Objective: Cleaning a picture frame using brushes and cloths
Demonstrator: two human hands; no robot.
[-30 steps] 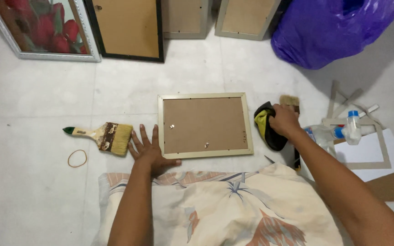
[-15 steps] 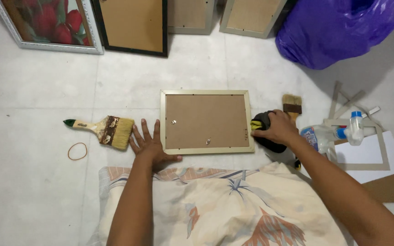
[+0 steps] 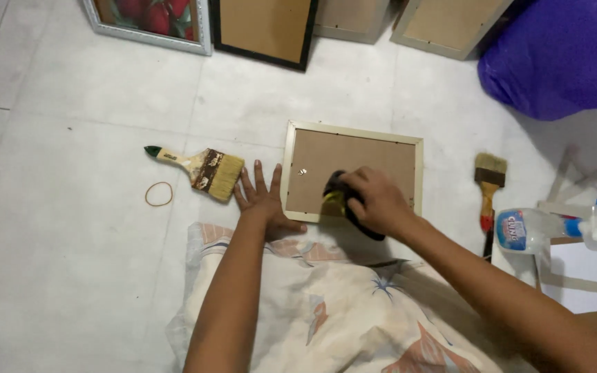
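A cream picture frame (image 3: 354, 132) lies face down on the white tiled floor, its brown backing board (image 3: 374, 162) showing. My right hand (image 3: 376, 202) grips a black and yellow tool (image 3: 334, 202) and holds it on the lower middle of the backing. My left hand (image 3: 264, 200) lies flat on the floor, fingers spread, touching the frame's left edge. A wide paintbrush (image 3: 205, 170) lies just left of that hand.
A rubber band (image 3: 159, 194) lies left of the brush. Right of the frame are a second brush (image 3: 489, 181), a plastic bottle (image 3: 544, 229) and cardboard pieces. Several frames lean at the top, beside a purple bag (image 3: 564, 52). Patterned cloth (image 3: 326, 311) covers my lap.
My right hand has carried the black and yellow tool from the floor right of the frame onto the backing board. The left hand has stayed flat by the frame.
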